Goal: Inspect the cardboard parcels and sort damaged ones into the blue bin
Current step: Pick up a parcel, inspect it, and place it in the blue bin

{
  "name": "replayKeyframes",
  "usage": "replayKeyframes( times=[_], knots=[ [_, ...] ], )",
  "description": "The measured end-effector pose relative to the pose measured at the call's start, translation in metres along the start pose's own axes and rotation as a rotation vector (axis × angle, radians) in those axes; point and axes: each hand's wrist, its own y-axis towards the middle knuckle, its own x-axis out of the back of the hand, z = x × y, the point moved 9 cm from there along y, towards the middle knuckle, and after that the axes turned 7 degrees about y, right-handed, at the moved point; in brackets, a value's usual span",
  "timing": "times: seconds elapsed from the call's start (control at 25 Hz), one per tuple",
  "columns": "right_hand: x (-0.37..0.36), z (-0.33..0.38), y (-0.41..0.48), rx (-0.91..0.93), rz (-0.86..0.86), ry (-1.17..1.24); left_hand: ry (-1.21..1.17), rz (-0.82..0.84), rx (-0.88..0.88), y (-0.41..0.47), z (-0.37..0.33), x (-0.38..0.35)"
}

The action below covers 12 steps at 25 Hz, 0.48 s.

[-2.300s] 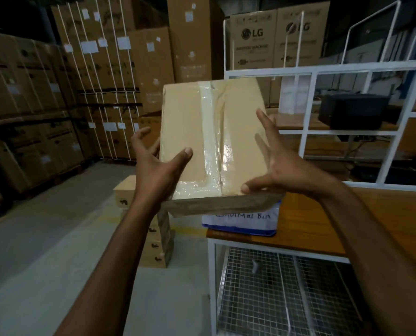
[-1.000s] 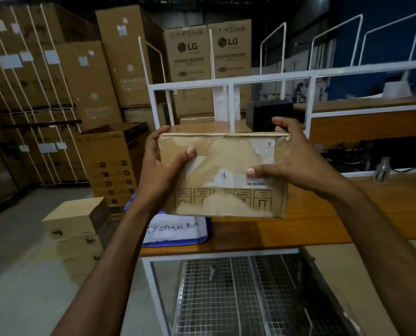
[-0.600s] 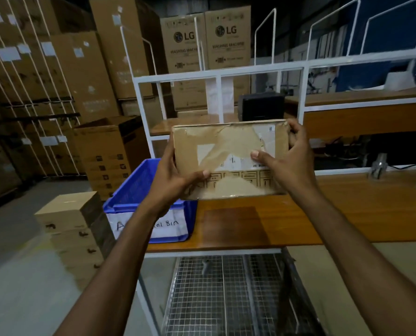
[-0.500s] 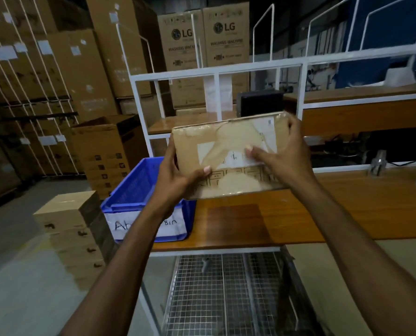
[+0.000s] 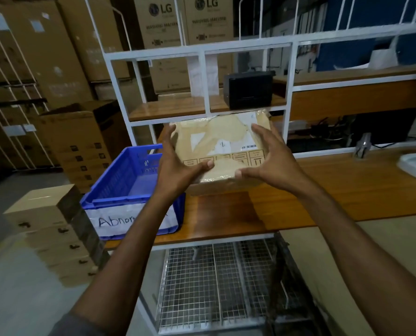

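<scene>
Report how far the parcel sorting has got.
Done: nothing that shows; no parcel is visible inside the blue bin. In hand: the left hand and right hand hold one parcel over the wooden table, just right of the bin; its label looks torn. Left: judge it, bin it if damaged, then probably check the stacked boxes on the floor.

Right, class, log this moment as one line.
step: inspecting | parcel: held over bench, label torn | left hand: holds left edge | right hand: holds right edge | blue bin: left of parcel
</scene>
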Motion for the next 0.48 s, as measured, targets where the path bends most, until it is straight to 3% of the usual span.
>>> replayKeyframes(
  times=[0.12, 0.32, 0.48],
  knots=[
    [-0.016, -0.011, -0.002, 0.001, 0.146, 0.016, -0.006, 0.039, 0.003, 0.001, 0.009, -0.005],
    [-0.014, -0.033, 0.006, -0.037, -0.046, 0.051, 0.089, 0.323, -0.006, 0.007, 0.028, -0.023],
    [-0.011, -0.040, 0.019, -0.077, -0.126, 0.059, 0.098, 0.283, 0.066, 0.006, 0.052, -0.031]
  ],
)
